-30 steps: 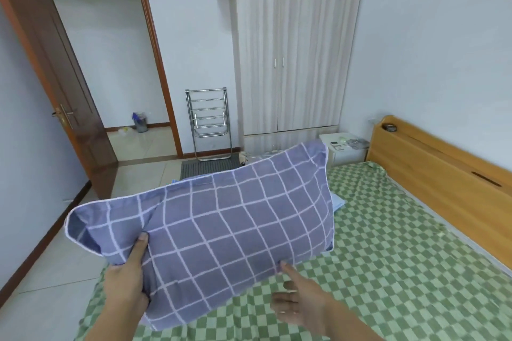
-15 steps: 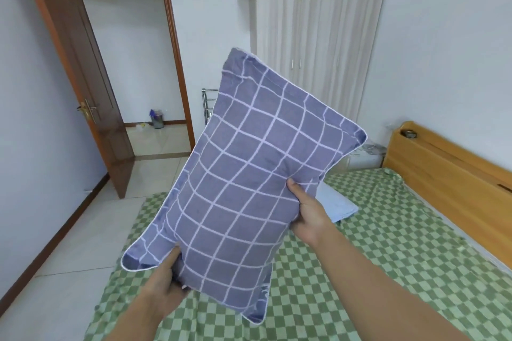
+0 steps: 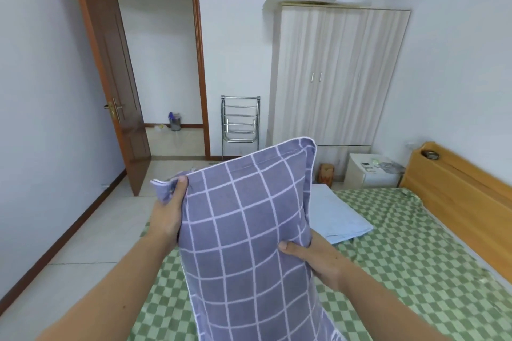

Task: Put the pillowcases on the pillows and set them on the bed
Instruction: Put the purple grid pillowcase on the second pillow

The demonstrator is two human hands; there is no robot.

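Note:
I hold a pillow in a purple pillowcase with a white grid (image 3: 243, 235) upright in front of me, above the bed (image 3: 410, 252) with its green checked sheet. My left hand (image 3: 169, 210) grips the case's upper left corner, bunching the fabric there. My right hand (image 3: 313, 255) grips the pillow's right edge lower down, thumb on the front. A light blue folded cloth or pillow (image 3: 335, 216) lies flat on the bed behind the purple pillow, partly hidden by it.
A wooden headboard (image 3: 460, 194) runs along the right. Beyond the bed stand a white bedside table (image 3: 371, 174), a pale wardrobe (image 3: 338, 75), a metal folding rack (image 3: 240, 124) and an open brown door (image 3: 110, 86). Tiled floor lies to the left.
The pillow has turned from lying sideways to standing upright. My left hand moved from its lower corner up to the top left corner; my right hand shifted down the right edge.

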